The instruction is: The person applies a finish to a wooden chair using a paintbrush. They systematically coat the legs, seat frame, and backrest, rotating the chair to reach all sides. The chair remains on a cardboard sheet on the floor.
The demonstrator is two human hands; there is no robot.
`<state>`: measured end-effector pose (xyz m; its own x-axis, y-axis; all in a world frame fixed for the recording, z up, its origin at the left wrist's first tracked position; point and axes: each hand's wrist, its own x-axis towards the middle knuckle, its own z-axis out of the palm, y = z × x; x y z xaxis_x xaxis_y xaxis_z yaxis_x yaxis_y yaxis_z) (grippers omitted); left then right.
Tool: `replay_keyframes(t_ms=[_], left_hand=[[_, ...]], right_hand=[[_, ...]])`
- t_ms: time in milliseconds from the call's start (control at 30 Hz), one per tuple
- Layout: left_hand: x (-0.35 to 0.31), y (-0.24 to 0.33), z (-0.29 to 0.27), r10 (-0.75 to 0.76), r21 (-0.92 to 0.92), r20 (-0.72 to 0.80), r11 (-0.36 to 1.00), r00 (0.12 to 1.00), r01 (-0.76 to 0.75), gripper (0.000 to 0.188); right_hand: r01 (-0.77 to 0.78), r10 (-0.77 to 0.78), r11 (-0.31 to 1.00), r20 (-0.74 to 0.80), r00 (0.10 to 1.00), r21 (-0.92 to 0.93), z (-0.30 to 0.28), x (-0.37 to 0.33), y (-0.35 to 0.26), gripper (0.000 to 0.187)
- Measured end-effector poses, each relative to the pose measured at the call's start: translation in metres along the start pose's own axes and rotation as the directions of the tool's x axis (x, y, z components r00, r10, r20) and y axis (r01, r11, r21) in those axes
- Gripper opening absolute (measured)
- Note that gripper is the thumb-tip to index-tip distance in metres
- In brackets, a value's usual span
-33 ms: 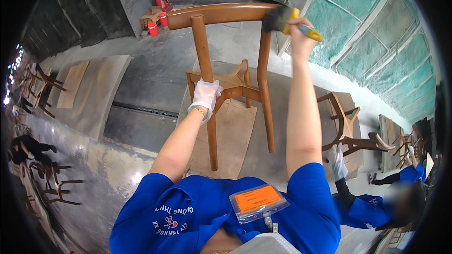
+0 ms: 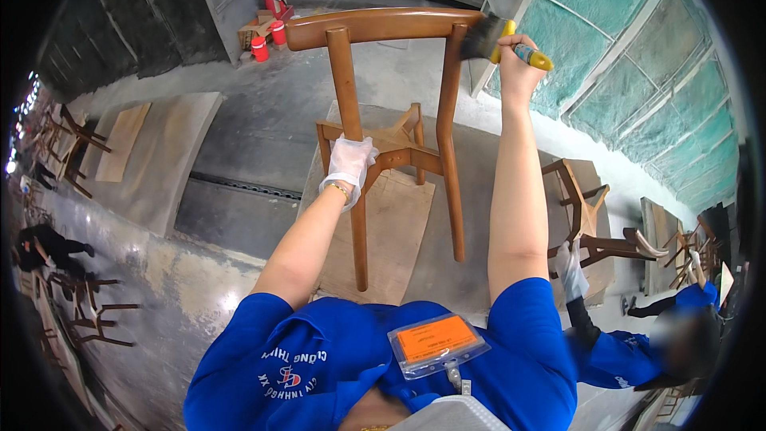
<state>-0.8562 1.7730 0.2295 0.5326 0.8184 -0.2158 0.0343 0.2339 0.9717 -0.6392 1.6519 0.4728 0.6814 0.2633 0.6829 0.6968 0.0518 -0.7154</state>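
A brown wooden chair frame (image 2: 341,84) without a seat pad stands before me, its curved top rail (image 2: 383,24) at the far side. My left hand (image 2: 349,161), in a thin white glove, is wrapped around the lower part of its left back post. My bare right hand (image 2: 519,60) grips the yellow handle of a wide paint brush (image 2: 480,38) with dark bristles. Those bristles are at the right end of the top rail, beside the top of the right post; whether they touch the wood I cannot tell.
Beneath the chair lies a board (image 2: 399,223) on a grey platform. At the right, a co-worker's gloved hand (image 2: 571,267) is at another chair frame (image 2: 589,211). Red containers (image 2: 260,49) and a cardboard box stand far left of centre. A teal-covered wall (image 2: 630,56) rises at the right.
My right hand and the brush have shifted slightly to the right, toward the end of the top rail. My left hand keeps its hold on the post.
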Motion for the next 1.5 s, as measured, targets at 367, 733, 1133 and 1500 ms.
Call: replay_keyframes(t_ms=[367,733,1133,1500], left_hand=[[0.013,0.005,0.001,0.103,-0.038,0.073,0.994,0.992,-0.100,0.023],[0.049,-0.038,0.015,0.332,-0.164,0.104,0.935,0.937,-0.314,0.023],[0.014,-0.009,0.016,0.048,-0.038,0.209,0.998,0.977,-0.041,0.019],[0.034,-0.020,0.019,0.103,-0.151,0.325,0.987,0.940,-0.056,0.017]], right_hand=[[-0.092,-0.022,0.936,0.319,0.948,0.339,0.072,-0.039,-0.055,0.024],[0.635,-0.627,0.771,0.232,0.744,0.050,0.185,-0.107,-0.099,0.023],[0.105,-0.117,0.987,-0.094,0.989,-0.122,0.015,-0.010,-0.038,0.018],[0.701,-0.594,0.712,0.568,0.570,0.041,0.082,-0.075,-0.087,0.014]])
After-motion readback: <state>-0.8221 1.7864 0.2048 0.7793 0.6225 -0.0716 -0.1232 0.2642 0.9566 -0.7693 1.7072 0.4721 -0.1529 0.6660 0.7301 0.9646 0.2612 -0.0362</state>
